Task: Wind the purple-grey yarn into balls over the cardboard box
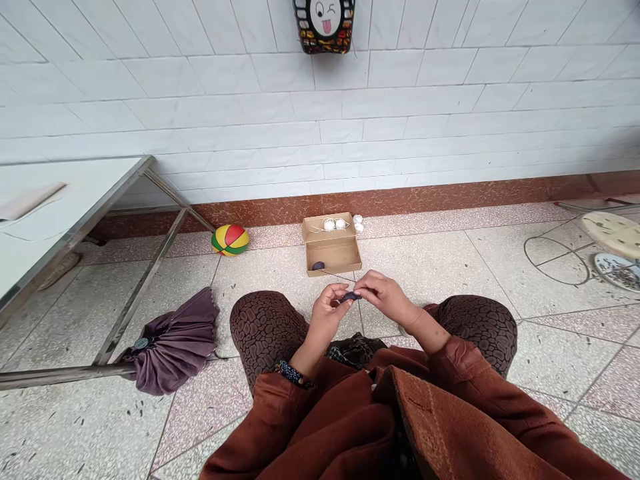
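Between my knees, my left hand (326, 312) pinches one end of a small dark piece of yarn work (349, 297). The fingers of my right hand (386, 295) close on its other end, and whether they also hold a hook or needle is too small to tell. A thin dark strand runs from the piece back to a dark yarn ball (319, 265) in the front part of an open cardboard box (334, 252). White yarn balls (334, 225) lie in the box's rear part, and more white yarn (358, 223) sits just outside its right edge.
At left stands a metal-framed table (125, 175), with a folded purple umbrella (173, 343) by its leg. A colourful ball (230, 240) lies near the wall. On the right are a round stool (613, 233) and a wire ring (557, 261). A black basket (301, 27) hangs on the wall.
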Demonstrator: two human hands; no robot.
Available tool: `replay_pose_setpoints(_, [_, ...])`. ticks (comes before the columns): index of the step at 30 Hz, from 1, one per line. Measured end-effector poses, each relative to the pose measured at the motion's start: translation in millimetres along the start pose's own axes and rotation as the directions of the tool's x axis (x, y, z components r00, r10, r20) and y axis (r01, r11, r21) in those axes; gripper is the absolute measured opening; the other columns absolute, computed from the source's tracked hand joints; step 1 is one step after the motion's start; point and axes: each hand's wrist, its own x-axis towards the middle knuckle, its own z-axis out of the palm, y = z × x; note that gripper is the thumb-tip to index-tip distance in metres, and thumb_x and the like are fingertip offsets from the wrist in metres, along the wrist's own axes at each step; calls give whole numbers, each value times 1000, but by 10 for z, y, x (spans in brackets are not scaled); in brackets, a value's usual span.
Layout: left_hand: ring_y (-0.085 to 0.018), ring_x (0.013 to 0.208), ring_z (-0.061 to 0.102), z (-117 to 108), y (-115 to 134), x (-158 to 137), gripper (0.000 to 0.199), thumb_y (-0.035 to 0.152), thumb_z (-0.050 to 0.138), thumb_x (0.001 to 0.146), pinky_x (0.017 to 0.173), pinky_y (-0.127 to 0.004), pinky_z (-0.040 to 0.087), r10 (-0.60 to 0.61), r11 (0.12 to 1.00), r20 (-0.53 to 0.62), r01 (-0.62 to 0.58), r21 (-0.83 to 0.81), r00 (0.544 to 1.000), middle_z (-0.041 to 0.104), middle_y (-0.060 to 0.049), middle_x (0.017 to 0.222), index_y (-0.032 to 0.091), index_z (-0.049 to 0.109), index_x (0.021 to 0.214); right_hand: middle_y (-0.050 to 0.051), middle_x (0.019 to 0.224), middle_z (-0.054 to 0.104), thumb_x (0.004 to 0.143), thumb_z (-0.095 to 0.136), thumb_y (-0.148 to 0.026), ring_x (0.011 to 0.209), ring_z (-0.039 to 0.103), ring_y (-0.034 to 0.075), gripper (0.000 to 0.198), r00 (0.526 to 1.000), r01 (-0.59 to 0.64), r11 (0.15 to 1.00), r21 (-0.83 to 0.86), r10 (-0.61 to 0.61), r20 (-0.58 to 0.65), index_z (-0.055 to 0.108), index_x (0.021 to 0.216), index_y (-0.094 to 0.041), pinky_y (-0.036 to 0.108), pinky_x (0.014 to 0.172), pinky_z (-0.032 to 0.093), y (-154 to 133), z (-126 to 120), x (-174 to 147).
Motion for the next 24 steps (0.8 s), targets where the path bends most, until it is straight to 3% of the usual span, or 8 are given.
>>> replay_pose_setpoints(5, [-14,85,60,51,89,-49,49,24,76,76,82,-27,42,-74,977,150,101,-186,986,69,-2,90,22,60,122,3,78,65,97,57,-31,76,62,16,19,994,-96,986,135,101,-30,68,85,-20,28,73,49,149,66,-36])
replay_pose_setpoints(10, [-11,77,57,90,104,-37,35,23,81,68,71,-23,44,-127,943,39,133,-306,991,66,-1,87,18,68,101,4,81,63,99,50,-27,78,61,17,19,995,-89,996,5,89,55,65,90,-19,28,71,49,165,235,-175])
replay_pose_setpoints(15, [-12,79,61,40,87,-4,26,26,79,70,77,-26,48,-60,984,-91,43,-174,994,68,-2,86,17,67,92,4,82,63,99,51,-27,76,61,17,16,981,46,991,-125,-22,191,65,94,-20,26,70,49,-2,209,-184])
replay_pose_setpoints(19, [-15,79,65,-28,83,17,22,25,77,71,76,-28,48,-1,1000,-137,2,4,991,70,-3,85,17,64,88,4,82,64,100,51,-29,75,62,16,18,977,131,988,-82,-114,181,65,94,-20,25,68,49,-143,-3,-65])
replay_pose_setpoints(21, [-14,75,64,-46,91,20,22,23,77,71,71,-27,48,5,998,-127,3,61,992,69,-2,81,17,64,87,4,83,65,99,52,-31,76,62,15,18,979,143,988,-63,-132,157,66,94,-20,25,68,48,-156,-116,32])
replay_pose_setpoints(24, [-14,73,64,-41,124,6,22,23,78,69,70,-26,47,-17,999,-12,17,44,1000,70,-2,81,17,66,86,3,81,64,98,55,-33,72,61,14,19,984,134,989,-68,-124,128,69,92,-21,23,65,46,-82,-206,197])
